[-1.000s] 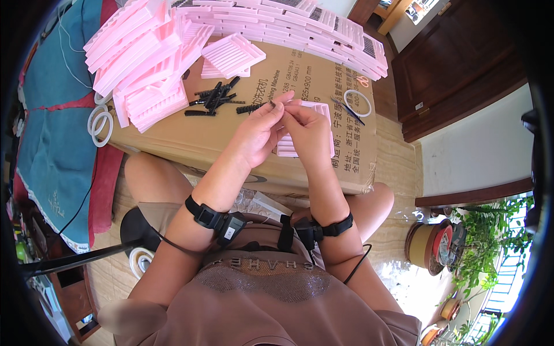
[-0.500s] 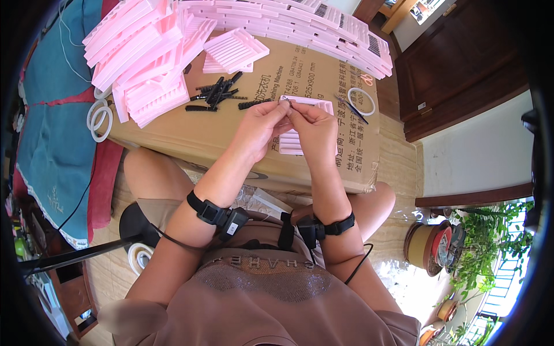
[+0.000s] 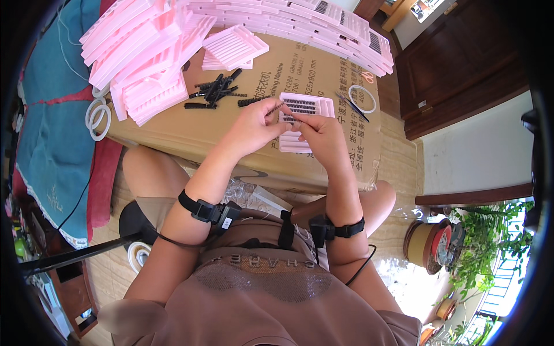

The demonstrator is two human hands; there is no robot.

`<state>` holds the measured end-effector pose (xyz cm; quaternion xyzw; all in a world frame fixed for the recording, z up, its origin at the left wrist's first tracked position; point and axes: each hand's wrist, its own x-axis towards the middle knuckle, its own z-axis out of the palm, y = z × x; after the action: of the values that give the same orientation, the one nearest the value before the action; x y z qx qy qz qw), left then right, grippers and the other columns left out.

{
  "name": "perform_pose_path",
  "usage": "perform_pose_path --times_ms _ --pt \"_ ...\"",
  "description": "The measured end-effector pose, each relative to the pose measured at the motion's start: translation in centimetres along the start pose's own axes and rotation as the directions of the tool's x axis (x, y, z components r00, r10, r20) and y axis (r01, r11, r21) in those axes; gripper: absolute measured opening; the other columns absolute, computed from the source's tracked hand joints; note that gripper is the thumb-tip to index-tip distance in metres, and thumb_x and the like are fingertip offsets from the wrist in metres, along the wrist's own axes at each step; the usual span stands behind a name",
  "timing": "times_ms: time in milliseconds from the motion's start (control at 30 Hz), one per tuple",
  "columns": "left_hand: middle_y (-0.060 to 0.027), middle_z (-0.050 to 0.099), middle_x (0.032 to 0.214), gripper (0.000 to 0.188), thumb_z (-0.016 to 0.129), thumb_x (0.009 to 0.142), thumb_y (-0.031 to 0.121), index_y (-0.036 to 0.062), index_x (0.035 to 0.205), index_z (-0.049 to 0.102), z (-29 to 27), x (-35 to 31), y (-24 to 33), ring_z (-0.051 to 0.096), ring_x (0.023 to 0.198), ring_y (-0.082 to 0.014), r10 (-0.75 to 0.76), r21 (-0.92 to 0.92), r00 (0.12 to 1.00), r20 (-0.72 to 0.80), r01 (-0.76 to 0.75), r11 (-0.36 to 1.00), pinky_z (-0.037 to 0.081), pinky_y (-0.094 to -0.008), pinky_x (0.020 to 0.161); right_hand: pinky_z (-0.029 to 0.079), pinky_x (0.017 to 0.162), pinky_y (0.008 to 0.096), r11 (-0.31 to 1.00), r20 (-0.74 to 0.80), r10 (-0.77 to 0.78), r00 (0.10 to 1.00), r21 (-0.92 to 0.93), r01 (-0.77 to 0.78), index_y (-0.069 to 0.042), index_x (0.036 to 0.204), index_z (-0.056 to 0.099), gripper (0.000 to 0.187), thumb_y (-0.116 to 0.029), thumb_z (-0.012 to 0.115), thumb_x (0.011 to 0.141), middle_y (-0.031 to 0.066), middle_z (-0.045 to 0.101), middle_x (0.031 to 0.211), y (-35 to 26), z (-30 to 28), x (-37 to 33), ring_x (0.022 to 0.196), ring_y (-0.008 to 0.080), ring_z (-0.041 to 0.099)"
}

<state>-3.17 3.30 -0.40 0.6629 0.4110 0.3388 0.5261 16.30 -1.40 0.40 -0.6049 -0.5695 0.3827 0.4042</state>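
Observation:
Over a cardboard box, both my hands meet at a pink slotted tray (image 3: 324, 108). Rows of black false-eyelash strips (image 3: 301, 106) fill its far slots, while the nearer slots look bare pink. My left hand (image 3: 258, 128) is closed, pinching a dark lash strip (image 3: 273, 109) that slants up from its fingers toward the tray's left edge. My right hand (image 3: 325, 138) is closed in a pinch over the tray's middle rows, its fingertips close to the left thumb. What lies between the right fingertips is too small to make out. A loose pile of black lash strips (image 3: 216, 89) lies to the left.
Stacked pink trays (image 3: 135, 49) lean at the far left, and a long row of them (image 3: 277, 26) lines the back. Two more pink trays (image 3: 236, 46) lie nearby. Tweezers (image 3: 353, 106) and a white ring (image 3: 362, 99) rest on the cardboard box (image 3: 231, 135) at right. White rings (image 3: 99, 119) sit at left.
My hands have drawn slightly apart and lowered, the right one shifting right. More of the tray's filled rows show, and a lash strip is visible at my left fingers.

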Motion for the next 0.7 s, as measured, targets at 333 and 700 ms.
perform_pose_path --times_ms 333,700 --pt "0.0100 0.036 0.065 0.010 0.073 0.094 0.012 0.0023 0.093 0.070 1.0 0.5 -0.5 0.034 0.061 -0.0033 0.072 0.049 0.991 -0.113 -0.067 0.997 0.030 -0.0250 0.055 0.053 0.068 0.0267 0.983 -0.040 -0.043 0.998 0.178 0.049 0.001 0.097 0.076 0.015 -0.013 0.076 0.091 0.0079 0.076 0.085 0.0 0.5 0.0 0.072 0.0095 0.065" --pt "-0.0142 0.068 0.081 0.016 0.073 0.090 0.012 0.0011 0.102 0.075 -0.4 1.0 -1.6 0.062 0.069 -0.0213 0.066 0.399 0.998 -0.005 -0.059 0.915 0.050 -0.0355 0.066 0.035 0.107 0.0549 0.770 -0.160 -0.310 0.937 -0.621 0.149 -0.013 0.092 0.077 0.008 -0.018 0.078 0.085 0.0122 0.058 0.137 1.8 0.2 -1.1 0.133 0.0381 0.045"
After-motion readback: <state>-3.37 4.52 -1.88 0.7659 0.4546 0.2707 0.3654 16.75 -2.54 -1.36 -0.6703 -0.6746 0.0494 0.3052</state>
